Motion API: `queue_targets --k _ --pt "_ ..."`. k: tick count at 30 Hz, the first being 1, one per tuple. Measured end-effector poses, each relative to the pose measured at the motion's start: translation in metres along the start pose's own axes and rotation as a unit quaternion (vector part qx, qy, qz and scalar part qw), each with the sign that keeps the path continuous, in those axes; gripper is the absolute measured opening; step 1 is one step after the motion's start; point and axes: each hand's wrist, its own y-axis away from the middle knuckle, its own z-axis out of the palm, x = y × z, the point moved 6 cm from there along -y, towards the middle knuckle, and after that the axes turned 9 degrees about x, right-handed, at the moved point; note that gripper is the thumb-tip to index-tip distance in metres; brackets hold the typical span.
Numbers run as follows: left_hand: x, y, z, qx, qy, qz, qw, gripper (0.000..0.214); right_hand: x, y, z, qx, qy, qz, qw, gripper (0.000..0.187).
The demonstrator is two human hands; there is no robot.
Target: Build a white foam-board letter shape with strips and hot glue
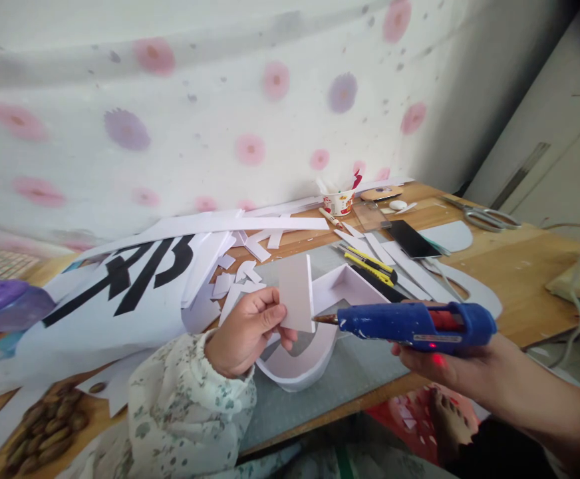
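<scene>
My left hand (244, 330) pinches a small white rectangular foam-board strip (296, 293), holding it upright above a white foam-board letter form (310, 346) on the grey cutting mat (350, 376). My right hand (434, 362) grips a blue hot glue gun (414, 324) with a red light lit on its side. The gun lies level and its metal nozzle touches the strip's lower right edge. The left wrist wears a flowered sleeve.
White scraps (240, 273) and a sheet with black lettering (135, 273) lie to the left. Yellow utility knives (370, 261), a dark phone (412, 238), a paper cup (338, 199) and scissors (484, 216) sit behind on the wooden table (519, 266). A flowered cloth (195, 120) hangs behind.
</scene>
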Motion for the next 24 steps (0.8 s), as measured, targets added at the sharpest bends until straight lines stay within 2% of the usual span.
queue_targets --k 7,15,20,24 --pt "0.0007 -0.0005 -0.0002 0.007 0.002 0.001 1.000 0.037 -0.0026 0.0028 0.0007 -0.052 0.013 0.010 0.999 0.027" --pt "0.0007 -0.0008 -0.0010 0.004 0.010 -0.001 1.000 0.037 -0.0016 0.0034 0.0017 -0.055 0.010 0.020 0.998 0.033" --pt "-0.0001 -0.0006 -0.0007 -0.004 0.006 -0.003 1.000 0.035 -0.0026 0.0024 0.0020 -0.059 0.016 0.006 0.998 0.026" --pt "0.0002 -0.0005 0.0004 -0.008 0.010 0.002 1.000 0.035 -0.0041 0.0010 -0.0007 -0.034 0.014 -0.005 0.999 0.022"
